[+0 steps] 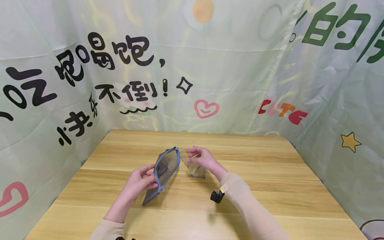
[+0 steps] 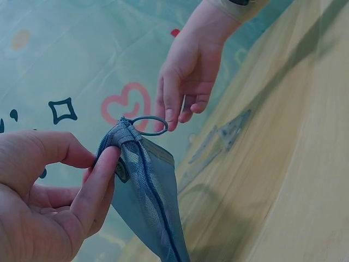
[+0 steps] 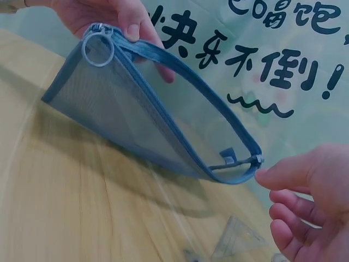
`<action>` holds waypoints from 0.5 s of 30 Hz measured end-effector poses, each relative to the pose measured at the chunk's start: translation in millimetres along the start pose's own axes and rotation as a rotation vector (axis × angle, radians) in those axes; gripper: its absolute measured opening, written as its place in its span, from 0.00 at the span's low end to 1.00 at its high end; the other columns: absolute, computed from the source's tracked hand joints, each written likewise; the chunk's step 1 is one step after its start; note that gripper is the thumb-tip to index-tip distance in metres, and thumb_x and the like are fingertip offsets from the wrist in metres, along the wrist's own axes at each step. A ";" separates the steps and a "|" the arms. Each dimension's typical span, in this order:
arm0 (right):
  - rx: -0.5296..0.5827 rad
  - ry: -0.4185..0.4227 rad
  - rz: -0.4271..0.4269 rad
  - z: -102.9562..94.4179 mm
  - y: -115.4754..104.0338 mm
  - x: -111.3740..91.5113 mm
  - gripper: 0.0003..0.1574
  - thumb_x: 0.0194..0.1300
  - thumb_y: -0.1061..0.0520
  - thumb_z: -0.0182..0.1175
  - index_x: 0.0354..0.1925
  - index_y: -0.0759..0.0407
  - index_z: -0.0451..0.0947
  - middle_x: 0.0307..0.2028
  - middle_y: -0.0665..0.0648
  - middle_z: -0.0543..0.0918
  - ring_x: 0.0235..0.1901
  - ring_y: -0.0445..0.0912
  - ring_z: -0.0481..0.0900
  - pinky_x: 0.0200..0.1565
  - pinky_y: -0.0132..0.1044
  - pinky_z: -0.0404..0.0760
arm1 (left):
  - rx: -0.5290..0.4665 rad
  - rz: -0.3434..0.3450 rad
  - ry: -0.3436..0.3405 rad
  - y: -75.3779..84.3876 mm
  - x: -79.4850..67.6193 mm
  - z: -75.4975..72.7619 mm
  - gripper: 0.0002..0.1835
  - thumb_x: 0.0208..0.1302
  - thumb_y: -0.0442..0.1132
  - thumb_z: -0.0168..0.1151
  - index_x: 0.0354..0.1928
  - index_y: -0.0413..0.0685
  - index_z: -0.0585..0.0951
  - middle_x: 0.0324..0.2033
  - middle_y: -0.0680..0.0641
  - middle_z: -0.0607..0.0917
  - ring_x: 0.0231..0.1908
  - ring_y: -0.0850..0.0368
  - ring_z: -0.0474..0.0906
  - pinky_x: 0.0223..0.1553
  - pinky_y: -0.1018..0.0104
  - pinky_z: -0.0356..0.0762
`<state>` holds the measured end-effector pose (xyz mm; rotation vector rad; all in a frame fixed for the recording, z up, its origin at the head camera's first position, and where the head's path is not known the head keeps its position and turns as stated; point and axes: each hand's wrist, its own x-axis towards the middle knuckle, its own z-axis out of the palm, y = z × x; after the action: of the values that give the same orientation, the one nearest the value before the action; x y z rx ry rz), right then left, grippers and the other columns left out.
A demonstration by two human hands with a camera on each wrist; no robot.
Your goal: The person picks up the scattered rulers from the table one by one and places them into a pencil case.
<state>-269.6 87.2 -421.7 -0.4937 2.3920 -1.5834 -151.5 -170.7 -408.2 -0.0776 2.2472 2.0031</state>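
Note:
A blue-edged mesh zipper pouch (image 1: 168, 166) is held up above the table, tilted, with its zipped mouth spread apart. My left hand (image 1: 141, 181) pinches the near end of its rim between thumb and fingers, beside the zip pull ring (image 3: 98, 49). My right hand (image 1: 202, 158) hovers by the far end of the pouch, fingers loosely bent. Its thumb appears close to the zip's end in the right wrist view; whether they touch I cannot tell. Below it, a clear set square (image 2: 234, 131) and another clear flat piece (image 2: 199, 166) lie on the table. A small tag (image 3: 229, 156) shows inside the pouch.
The wooden table (image 1: 270, 173) is bounded by printed cloth curtains (image 1: 234, 73) at the back and both sides. A black wrist camera (image 1: 217, 196) sits at my right cuff.

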 end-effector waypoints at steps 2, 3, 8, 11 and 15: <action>-0.048 0.001 -0.048 -0.8 3.0 1.6 0.26 0.61 0.62 0.66 0.58 0.61 0.77 0.51 0.69 0.79 0.41 0.45 0.78 0.41 0.31 0.80 | -0.001 -0.002 0.001 0.1 0.2 0.0 0.33 0.59 0.25 0.55 0.69 0.30 0.65 0.34 0.51 0.71 0.34 0.59 0.76 0.38 0.72 0.87; -0.076 -0.001 -0.077 -1.6 4.4 2.0 0.26 0.61 0.63 0.66 0.59 0.62 0.77 0.51 0.70 0.80 0.42 0.47 0.79 0.43 0.33 0.81 | -0.001 -0.003 0.002 0.1 0.3 0.0 0.33 0.59 0.25 0.55 0.69 0.30 0.65 0.35 0.51 0.71 0.34 0.59 0.76 0.38 0.72 0.87; -0.174 -0.038 -0.187 -6.0 9.3 0.4 0.28 0.62 0.63 0.65 0.61 0.62 0.75 0.52 0.70 0.80 0.50 0.59 0.79 0.53 0.45 0.81 | 0.006 -0.004 0.003 -0.8 -0.2 -0.7 0.32 0.59 0.25 0.55 0.69 0.30 0.65 0.35 0.51 0.71 0.34 0.59 0.76 0.38 0.72 0.87; -0.197 -0.063 -0.209 -9.0 12.9 -0.5 0.29 0.62 0.63 0.65 0.62 0.59 0.75 0.54 0.68 0.79 0.52 0.60 0.78 0.52 0.44 0.82 | 0.006 -0.009 0.006 -1.3 -0.2 -0.9 0.32 0.60 0.26 0.55 0.69 0.31 0.65 0.36 0.50 0.72 0.34 0.59 0.76 0.38 0.72 0.87; -0.236 -0.082 -0.230 -12.5 19.0 -1.1 0.30 0.62 0.62 0.65 0.63 0.55 0.74 0.56 0.65 0.79 0.54 0.57 0.77 0.51 0.43 0.83 | 0.004 -0.013 0.007 -1.5 -0.2 -1.0 0.32 0.60 0.26 0.55 0.69 0.31 0.66 0.36 0.50 0.72 0.34 0.59 0.76 0.38 0.72 0.87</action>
<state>-276.1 105.0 -434.2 -0.8907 2.5470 -1.3371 -151.2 -171.9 -409.5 -0.0986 2.2494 1.9945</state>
